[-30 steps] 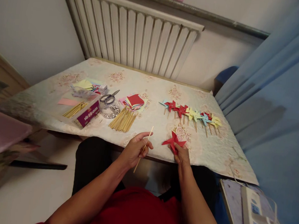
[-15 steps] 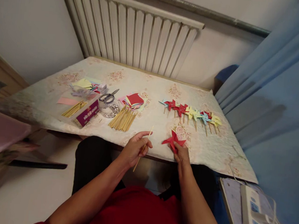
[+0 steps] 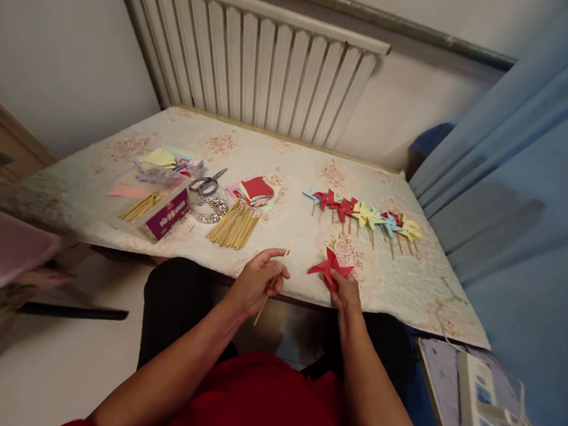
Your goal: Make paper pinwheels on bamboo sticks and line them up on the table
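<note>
My left hand (image 3: 261, 280) grips a thin wooden stick (image 3: 260, 312), which slants up past the fingers at the table's front edge. In my right hand (image 3: 346, 293) a red paper pinwheel (image 3: 330, 266) is pinched, its folded blades facing up and no stick visible on it. A gap separates the two hands. Beyond my right hand lies a row of finished pinwheels (image 3: 363, 215) in red, yellow and blue, on sticks. A bundle of sticks (image 3: 233, 227) rests beyond my left hand, below a stack of coloured paper squares (image 3: 255, 191).
Scissors (image 3: 208, 182) lie over a round clear container of silvery pins (image 3: 208, 208). Left of it stand a purple-and-white box (image 3: 167, 217) and more coloured paper (image 3: 157, 158). A radiator (image 3: 248, 51) runs behind the flowered table (image 3: 289, 154). A power strip (image 3: 483, 409) sits at lower right.
Almost nothing differs. Both hands keep their hold on the stick and the red pinwheel, and the view has shifted very slightly.
</note>
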The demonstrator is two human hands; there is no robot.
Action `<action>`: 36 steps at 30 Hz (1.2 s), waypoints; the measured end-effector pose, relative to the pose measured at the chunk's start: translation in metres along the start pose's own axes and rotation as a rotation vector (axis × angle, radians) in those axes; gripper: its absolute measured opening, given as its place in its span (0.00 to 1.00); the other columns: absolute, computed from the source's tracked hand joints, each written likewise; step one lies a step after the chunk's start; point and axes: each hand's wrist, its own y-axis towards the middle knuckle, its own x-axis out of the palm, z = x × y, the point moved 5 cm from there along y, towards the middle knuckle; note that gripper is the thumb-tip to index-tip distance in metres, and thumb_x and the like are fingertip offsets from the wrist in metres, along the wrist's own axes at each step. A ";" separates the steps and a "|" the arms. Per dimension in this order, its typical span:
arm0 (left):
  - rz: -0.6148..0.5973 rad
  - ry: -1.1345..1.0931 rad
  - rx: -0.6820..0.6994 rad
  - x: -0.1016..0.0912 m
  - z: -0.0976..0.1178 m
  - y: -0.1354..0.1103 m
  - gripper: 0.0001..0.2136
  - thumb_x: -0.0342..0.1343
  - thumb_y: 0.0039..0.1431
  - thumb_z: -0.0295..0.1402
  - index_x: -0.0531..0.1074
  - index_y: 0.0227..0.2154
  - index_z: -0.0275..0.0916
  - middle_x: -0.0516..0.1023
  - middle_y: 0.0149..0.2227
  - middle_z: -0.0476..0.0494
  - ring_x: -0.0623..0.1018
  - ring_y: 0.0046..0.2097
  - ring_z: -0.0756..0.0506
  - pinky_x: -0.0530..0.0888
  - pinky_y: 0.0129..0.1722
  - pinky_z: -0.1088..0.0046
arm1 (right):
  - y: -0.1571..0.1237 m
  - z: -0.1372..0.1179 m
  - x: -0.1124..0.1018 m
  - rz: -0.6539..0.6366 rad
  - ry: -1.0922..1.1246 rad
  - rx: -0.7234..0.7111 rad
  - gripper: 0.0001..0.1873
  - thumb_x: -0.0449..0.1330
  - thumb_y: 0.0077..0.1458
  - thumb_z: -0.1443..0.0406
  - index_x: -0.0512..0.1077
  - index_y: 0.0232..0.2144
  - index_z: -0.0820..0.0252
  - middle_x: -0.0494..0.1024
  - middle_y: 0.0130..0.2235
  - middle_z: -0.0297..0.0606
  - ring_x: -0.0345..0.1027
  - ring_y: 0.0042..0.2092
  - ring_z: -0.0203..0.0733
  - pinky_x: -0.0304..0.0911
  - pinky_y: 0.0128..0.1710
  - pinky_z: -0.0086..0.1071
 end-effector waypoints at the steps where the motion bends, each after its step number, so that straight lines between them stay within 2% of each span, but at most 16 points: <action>1: 0.005 -0.006 0.001 0.000 0.000 0.000 0.21 0.61 0.47 0.33 0.67 0.45 0.35 0.75 0.24 0.50 0.65 0.18 0.56 0.50 0.17 0.79 | 0.001 0.000 -0.001 0.000 0.003 -0.002 0.20 0.73 0.33 0.69 0.75 0.33 0.60 0.82 0.32 0.32 0.78 0.32 0.42 0.77 0.34 0.37; 11: 0.017 -0.057 0.025 -0.003 -0.002 0.002 0.20 0.64 0.45 0.32 0.68 0.43 0.36 0.75 0.26 0.49 0.65 0.19 0.56 0.51 0.18 0.80 | 0.004 0.004 -0.004 0.002 0.011 0.003 0.20 0.73 0.33 0.69 0.75 0.33 0.61 0.81 0.32 0.33 0.78 0.35 0.44 0.76 0.35 0.38; 23: 0.045 -0.054 0.019 -0.006 -0.003 0.003 0.20 0.65 0.44 0.31 0.68 0.42 0.36 0.75 0.27 0.49 0.68 0.20 0.55 0.52 0.18 0.81 | 0.003 0.002 -0.003 -0.008 0.009 -0.003 0.22 0.73 0.33 0.69 0.74 0.35 0.61 0.81 0.34 0.32 0.78 0.33 0.42 0.77 0.34 0.37; 29: 0.032 -0.070 0.009 -0.004 -0.003 0.002 0.23 0.65 0.44 0.31 0.69 0.46 0.35 0.75 0.28 0.49 0.68 0.21 0.56 0.52 0.18 0.80 | 0.002 0.001 -0.001 -0.022 0.002 -0.008 0.21 0.73 0.34 0.69 0.74 0.34 0.61 0.81 0.34 0.32 0.78 0.33 0.41 0.77 0.34 0.36; 36: 0.038 -0.066 0.014 -0.006 -0.004 0.003 0.21 0.65 0.44 0.31 0.70 0.43 0.36 0.75 0.28 0.48 0.68 0.21 0.55 0.52 0.18 0.80 | 0.000 0.000 0.000 -0.014 0.011 -0.001 0.22 0.73 0.32 0.69 0.74 0.34 0.60 0.81 0.33 0.32 0.77 0.32 0.39 0.77 0.34 0.36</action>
